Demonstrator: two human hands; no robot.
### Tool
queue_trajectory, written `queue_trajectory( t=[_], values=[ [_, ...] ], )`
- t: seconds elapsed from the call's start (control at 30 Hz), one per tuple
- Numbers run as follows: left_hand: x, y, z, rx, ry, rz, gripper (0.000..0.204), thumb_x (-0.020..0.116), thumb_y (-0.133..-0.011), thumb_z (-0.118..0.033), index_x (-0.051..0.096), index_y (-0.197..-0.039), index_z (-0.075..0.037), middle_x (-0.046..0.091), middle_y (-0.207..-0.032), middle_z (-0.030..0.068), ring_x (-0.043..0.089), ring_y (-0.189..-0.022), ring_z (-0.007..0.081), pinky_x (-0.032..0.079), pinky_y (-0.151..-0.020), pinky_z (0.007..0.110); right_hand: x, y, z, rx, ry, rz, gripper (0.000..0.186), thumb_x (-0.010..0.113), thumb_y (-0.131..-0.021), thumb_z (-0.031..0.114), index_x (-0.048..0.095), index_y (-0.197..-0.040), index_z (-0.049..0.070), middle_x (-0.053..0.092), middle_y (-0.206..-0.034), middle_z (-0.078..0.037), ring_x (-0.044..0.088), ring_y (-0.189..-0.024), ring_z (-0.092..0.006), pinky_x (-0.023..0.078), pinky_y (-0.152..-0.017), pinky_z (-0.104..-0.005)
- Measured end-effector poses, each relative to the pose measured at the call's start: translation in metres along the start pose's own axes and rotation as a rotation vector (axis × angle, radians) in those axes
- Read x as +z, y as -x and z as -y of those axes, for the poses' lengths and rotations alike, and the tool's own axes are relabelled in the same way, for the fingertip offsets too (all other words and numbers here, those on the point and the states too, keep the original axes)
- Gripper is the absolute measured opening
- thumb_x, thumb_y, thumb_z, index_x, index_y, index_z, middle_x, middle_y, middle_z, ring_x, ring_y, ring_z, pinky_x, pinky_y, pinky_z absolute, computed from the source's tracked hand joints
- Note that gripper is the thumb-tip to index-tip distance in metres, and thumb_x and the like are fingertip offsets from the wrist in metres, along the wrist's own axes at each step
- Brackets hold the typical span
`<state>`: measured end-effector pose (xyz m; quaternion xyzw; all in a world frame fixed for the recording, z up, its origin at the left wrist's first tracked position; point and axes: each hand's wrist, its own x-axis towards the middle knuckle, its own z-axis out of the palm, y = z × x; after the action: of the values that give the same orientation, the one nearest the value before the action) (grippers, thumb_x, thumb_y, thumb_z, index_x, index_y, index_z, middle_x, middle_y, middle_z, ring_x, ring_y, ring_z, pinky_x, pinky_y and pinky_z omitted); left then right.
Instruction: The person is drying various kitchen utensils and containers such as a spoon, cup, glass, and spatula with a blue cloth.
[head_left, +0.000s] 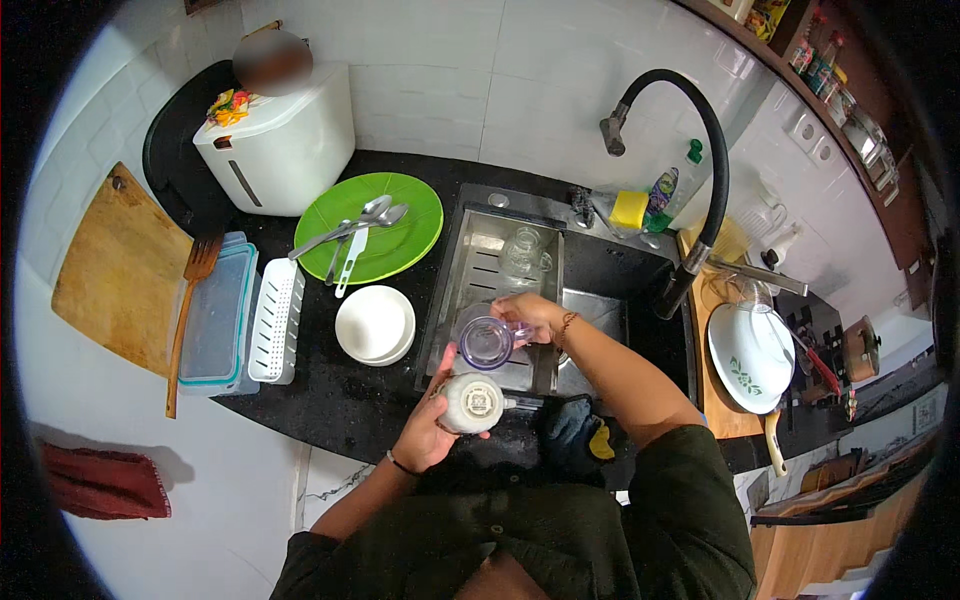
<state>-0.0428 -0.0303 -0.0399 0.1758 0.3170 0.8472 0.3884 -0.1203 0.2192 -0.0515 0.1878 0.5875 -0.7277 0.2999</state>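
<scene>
Left hand (pixel 428 428) gripping white cup (pixel 472 403), right hand (pixel 533 317) holding clear mug (pixel 487 342) — white bowls (pixel 375 323) beside

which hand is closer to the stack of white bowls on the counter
Left. The left hand, holding a white cup, sits just right of the white bowls; the right hand is farther, over the sink.

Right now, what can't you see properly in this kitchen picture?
Head view only:
- Inside the white mug: the left hand wraps it and only its base shows.
- Right hand's fingers: partly behind the clear cup.
- Sink bottom: too dark, and the forearm covers part.
- Shelf jars: too small and bent at the rim.
- Thing atop the white box: blurred.
</scene>
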Motion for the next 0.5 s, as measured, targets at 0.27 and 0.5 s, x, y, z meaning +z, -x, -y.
queue_trajectory(
  t=[0.27,0.5],
  values=[
    [-0.008,-0.012,0.011,-0.023,0.076,-0.049,0.065,0.046,-0.088,-0.043,0.015,-0.141,-0.023,0.042,-0.129,0.0137,0.051,-0.109,0.0301,0.052,-0.070,0.044,-0.011,-0.020,-0.012,0.095,0.005,-0.010,0.025,0.044,-0.092,0.026,0.056,-0.098,0.005,0.058,-0.092,-0.008,0.059,-0.083,-0.0223,0.056,-0.069,-0.0425],
    [-0.007,-0.023,0.011,-0.043,0.155,-0.049,0.069,0.051,-0.087,-0.035,0.012,-0.143,-0.023,0.038,-0.133,0.0111,0.050,-0.112,0.0290,0.054,-0.070,0.044,-0.018,-0.023,-0.005,-0.002,0.379,-0.119,0.022,0.051,-0.088,0.023,0.060,-0.099,0.006,0.061,-0.095,-0.009,0.061,-0.076,-0.0188,0.057,-0.060,-0.0345]
  ],
)
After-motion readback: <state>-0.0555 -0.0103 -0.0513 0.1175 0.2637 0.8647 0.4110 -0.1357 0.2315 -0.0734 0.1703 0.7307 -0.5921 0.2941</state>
